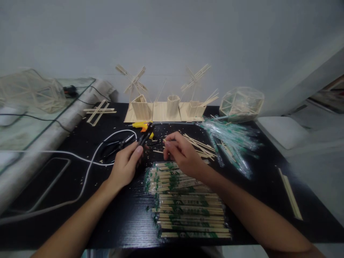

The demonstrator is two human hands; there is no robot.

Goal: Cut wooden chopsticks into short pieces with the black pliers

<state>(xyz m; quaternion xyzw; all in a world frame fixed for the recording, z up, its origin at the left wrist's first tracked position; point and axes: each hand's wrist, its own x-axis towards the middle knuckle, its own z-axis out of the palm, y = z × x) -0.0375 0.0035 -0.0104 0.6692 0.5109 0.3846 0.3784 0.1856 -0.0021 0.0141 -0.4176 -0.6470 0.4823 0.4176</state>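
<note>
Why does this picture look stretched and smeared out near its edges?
In the head view, the wide lens bends the black tabletop outward; the clear green-printed plastic wrappers and pale glass sheet look smeared; the left hand gripping black-handled pliers and the wrapped bamboo sticks are sharper; lighting is soft, shadows faint.

Left hand holds pliers; right hand above wrapped chopsticks.

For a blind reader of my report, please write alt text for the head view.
At a black table, the left hand grips a black cutting tool and the right hand rests by loose bamboo sticks, above wrapped chopstick packs; stick windmill models stand behind.
</note>
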